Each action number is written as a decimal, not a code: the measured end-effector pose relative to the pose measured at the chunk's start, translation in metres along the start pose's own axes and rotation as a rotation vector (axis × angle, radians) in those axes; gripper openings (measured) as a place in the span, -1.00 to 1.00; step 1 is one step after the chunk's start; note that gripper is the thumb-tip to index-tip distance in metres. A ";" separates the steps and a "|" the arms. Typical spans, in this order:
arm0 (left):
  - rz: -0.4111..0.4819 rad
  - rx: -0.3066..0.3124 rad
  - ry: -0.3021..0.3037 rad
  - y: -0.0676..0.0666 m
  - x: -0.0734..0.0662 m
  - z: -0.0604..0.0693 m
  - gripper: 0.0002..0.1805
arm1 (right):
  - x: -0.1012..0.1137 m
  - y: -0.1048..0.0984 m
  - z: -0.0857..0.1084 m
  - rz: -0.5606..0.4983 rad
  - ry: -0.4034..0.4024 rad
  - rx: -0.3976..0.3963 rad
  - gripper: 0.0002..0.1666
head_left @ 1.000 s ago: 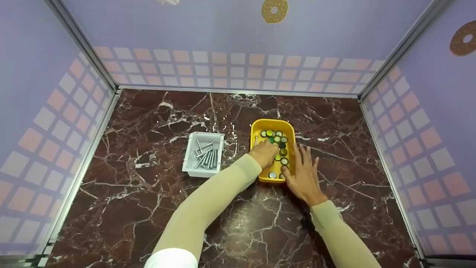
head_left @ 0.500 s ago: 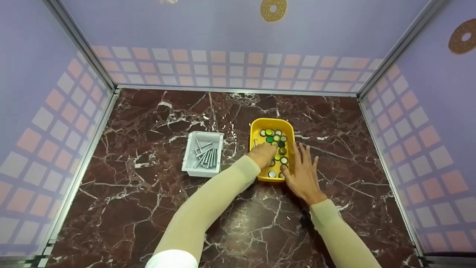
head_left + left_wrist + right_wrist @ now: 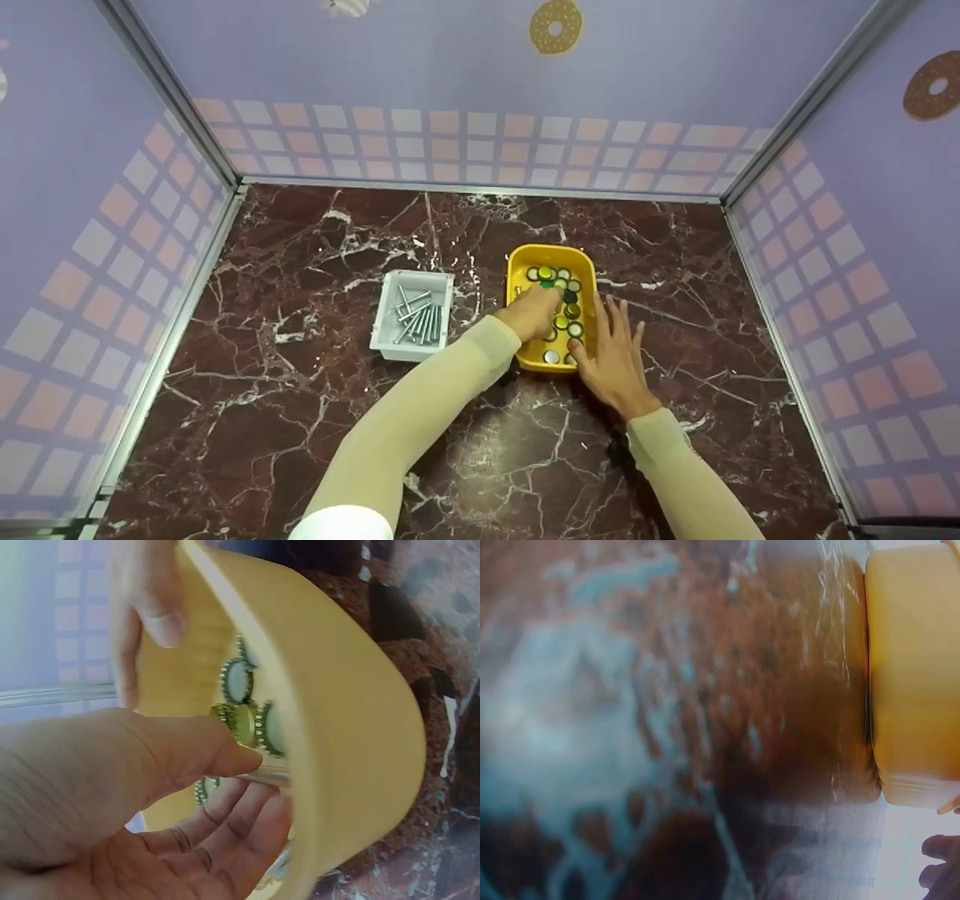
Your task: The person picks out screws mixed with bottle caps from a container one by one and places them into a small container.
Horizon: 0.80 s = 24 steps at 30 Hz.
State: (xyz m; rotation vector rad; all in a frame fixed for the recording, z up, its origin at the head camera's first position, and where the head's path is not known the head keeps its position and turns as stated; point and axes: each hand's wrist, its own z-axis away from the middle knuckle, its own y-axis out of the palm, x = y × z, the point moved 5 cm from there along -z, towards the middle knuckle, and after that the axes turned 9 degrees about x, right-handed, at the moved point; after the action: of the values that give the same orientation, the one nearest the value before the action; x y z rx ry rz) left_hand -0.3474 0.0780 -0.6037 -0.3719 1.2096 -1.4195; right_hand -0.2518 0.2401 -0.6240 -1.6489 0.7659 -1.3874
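Note:
My left hand (image 3: 534, 309) reaches into a yellow tray (image 3: 551, 248) from its left side. In the left wrist view its thumb and fingers pinch a silver bolt (image 3: 267, 775) just inside the tray wall; part of the bolt is hidden. Bottle caps (image 3: 574, 329), green, yellow and pale, are scattered over the tray floor. Another metal bolt (image 3: 518, 290) shows by the left wall. My right hand (image 3: 619, 367) lies at the tray's right side, fingers straight and spread outside the wall, thumb over the rim. Only its fingertips (image 3: 941, 859) appear in the right wrist view.
To the left stands a white tray (image 3: 384, 339) with several silver bolts (image 3: 426, 324) in it. Both trays rest on a dark red marbled tabletop (image 3: 285, 390). Purple panels (image 3: 420, 67) with a checked band enclose the back and both sides.
The left hand has shifted slightly within the yellow tray and covers more of the bolt by the left wall. The right hand stays in place; the head view tilts a little.

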 end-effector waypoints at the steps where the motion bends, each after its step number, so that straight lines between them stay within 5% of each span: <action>1: 0.021 -0.011 0.009 0.001 0.003 -0.004 -0.55 | 0.000 0.000 0.000 0.003 0.000 -0.002 0.13; 5: 0.097 -0.041 0.044 0.000 0.013 -0.011 -0.55 | 0.000 0.000 0.000 0.013 -0.010 -0.007 0.12; 12: 0.248 0.014 0.042 -0.036 -0.010 0.052 -0.48 | -0.001 -0.003 0.001 0.017 -0.006 -0.009 0.12; 14: 0.281 0.002 0.036 -0.041 -0.012 0.062 -0.48 | -0.001 -0.003 0.001 0.013 -0.002 -0.007 0.12; 24: 0.470 -0.027 0.058 -0.048 0.006 0.074 -0.49 | -0.001 -0.001 0.001 0.003 -0.011 -0.008 0.12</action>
State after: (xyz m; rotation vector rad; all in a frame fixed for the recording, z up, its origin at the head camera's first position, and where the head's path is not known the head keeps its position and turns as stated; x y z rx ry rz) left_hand -0.3160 0.0297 -0.5368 -0.0544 1.2638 -1.0131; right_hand -0.2512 0.2414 -0.6231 -1.6599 0.7686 -1.3734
